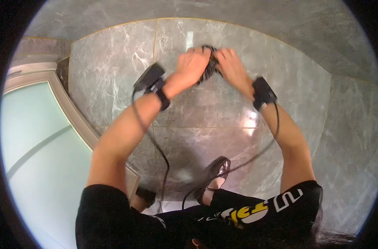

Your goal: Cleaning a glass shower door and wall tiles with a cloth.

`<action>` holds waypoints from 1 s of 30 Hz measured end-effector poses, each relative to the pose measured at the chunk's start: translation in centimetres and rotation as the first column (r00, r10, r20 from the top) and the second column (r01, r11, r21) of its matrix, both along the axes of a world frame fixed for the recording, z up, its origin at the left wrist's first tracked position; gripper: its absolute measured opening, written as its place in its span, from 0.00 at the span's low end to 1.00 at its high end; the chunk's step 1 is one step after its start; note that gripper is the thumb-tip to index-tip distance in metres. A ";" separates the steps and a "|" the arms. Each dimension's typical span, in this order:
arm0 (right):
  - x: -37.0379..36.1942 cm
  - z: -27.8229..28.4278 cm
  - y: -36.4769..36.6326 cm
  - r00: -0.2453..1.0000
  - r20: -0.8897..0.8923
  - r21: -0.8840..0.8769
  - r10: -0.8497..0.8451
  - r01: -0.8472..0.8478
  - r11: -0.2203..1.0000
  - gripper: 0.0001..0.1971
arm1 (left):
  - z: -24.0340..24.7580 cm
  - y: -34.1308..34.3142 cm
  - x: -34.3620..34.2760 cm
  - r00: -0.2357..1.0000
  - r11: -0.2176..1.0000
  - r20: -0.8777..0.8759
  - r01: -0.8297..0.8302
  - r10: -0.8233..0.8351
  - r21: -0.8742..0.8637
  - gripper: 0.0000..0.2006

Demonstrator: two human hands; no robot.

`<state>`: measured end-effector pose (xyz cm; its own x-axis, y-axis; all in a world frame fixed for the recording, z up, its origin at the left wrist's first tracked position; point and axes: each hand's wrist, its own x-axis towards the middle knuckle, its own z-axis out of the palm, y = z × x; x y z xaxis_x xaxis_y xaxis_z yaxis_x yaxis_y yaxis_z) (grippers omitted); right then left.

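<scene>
Out in front of me, my left hand and my right hand are close together, each closed on one side of a small dark bundle. It is crumpled, streaked black and grey, with a brownish patch between the hands. Blur and my fingers hide much of it, so I cannot make out its kind. My left fingers curl over its left side, while the right ones grip its upper right. Both wrists carry strapped black devices, one at the left and one at the right, with cables trailing back toward me.
Grey marbled tiles with thin yellowish joints lie under the hands, and grey walls rise around them. At the left stands a pale framed door with a frosted pane. My dark shoe is on the floor below.
</scene>
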<state>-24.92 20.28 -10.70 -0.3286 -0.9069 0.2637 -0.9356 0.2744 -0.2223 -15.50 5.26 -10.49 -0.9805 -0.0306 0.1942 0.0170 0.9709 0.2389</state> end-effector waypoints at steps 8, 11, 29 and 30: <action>11.6 -0.9 9.7 0.959 0.181 0.227 0.216 -0.255 0.940 0.05 | -0.3 8.2 13.4 0.921 0.959 0.272 0.252 -0.279 0.130 0.10; 12.4 0.3 11.0 0.906 0.324 0.200 0.271 -0.346 0.917 0.06 | -0.2 9.6 14.5 0.896 0.946 0.307 0.285 -0.319 0.154 0.10; 17.3 0.5 13.9 0.865 0.419 0.323 0.277 -0.427 0.845 0.08 | -1.0 12.4 20.0 0.917 0.932 0.227 0.273 -0.327 0.239 0.08; 17.5 0.2 13.6 0.817 0.419 0.203 0.396 -0.509 0.836 0.07 | -0.6 11.8 20.2 0.820 0.866 0.387 0.236 -0.421 0.442 0.09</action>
